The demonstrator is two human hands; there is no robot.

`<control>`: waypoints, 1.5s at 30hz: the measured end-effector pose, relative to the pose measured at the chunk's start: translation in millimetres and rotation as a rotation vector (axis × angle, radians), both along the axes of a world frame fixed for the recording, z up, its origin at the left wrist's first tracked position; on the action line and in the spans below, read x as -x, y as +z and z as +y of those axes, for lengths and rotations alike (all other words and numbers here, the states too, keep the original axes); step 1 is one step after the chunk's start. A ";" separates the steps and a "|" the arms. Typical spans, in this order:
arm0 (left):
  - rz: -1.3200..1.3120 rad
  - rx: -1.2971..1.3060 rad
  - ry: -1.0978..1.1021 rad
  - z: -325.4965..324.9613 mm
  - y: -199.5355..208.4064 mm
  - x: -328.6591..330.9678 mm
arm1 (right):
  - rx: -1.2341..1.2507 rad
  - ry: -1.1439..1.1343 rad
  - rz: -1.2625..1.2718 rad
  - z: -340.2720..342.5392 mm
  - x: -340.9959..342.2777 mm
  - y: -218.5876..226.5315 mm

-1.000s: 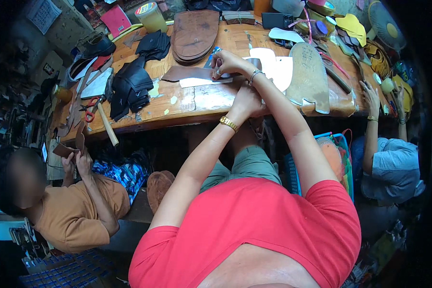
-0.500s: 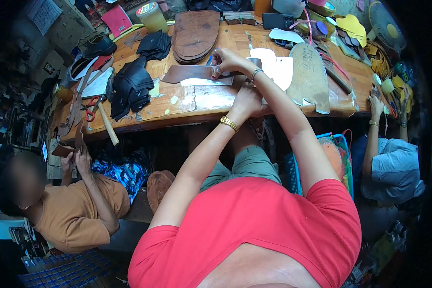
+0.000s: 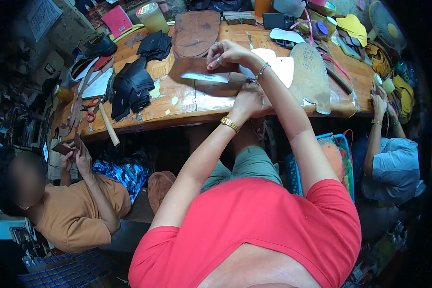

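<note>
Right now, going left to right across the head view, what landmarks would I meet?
Red-handled scissors, larger black leather pile, white strip, the person's left hand, tan notched board, fan.

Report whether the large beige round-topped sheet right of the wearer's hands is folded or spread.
Spread: the large beige round-topped sheet lies flat on the brown wooden table, its broad face showing no fold.

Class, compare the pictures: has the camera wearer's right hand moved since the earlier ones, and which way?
Yes: the right hand has shifted slightly up the picture, judged against the stack of brown pieces, whose near right corner it now overlaps.
</note>
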State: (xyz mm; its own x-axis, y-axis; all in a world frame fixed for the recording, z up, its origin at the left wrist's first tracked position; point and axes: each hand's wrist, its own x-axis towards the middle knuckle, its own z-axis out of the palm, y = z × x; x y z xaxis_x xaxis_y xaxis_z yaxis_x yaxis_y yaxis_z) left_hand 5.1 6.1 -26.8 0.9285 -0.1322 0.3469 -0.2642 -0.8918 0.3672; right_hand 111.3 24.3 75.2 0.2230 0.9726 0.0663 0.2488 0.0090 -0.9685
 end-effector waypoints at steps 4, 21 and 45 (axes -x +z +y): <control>-0.159 0.070 0.005 -2.6 -4.5 0.6 | -0.195 -0.001 0.144 -3.3 -8.2 7.0; -0.259 0.023 -0.078 -7.6 36.8 12.5 | -0.463 0.066 0.044 13.4 13.0 40.0; -0.246 -0.109 -0.017 2.9 -2.5 0.7 | 0.088 -0.108 -0.145 39.6 -1.9 -40.4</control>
State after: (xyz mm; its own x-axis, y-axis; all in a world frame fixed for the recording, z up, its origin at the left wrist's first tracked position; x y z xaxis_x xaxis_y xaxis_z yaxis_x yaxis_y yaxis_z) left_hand 4.4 9.1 -29.3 0.8153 -0.1963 0.5448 -0.3492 -0.9171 0.1921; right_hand 113.2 63.9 34.8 0.3205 0.9470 0.0211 0.3809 -0.1085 -0.9182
